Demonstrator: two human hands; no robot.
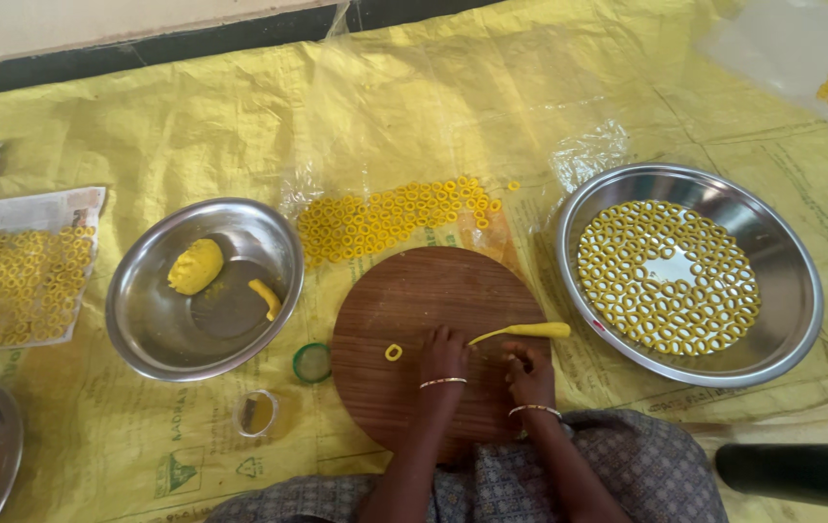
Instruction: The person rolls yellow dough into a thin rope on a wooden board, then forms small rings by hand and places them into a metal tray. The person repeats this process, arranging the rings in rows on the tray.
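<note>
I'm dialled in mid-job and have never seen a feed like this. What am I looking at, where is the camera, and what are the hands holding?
There is one picture, taken by a camera worn on the person's head, looking down at their own two bare hands. No machine is involved. They sit at a round wooden board laid on a yellow plastic sheet. The left hand and right hand rest on the board, at the thin end of a rolled yellow dough strip; exactly which fingers grip it I cannot tell. One small dough ring lies on the board beside the left hand. To the right, a wide steel pan holds many such rings. To the left, a steel bowl holds a dough lump. More rings lie on clear plastic behind the board and on newspaper at far left.
</note>
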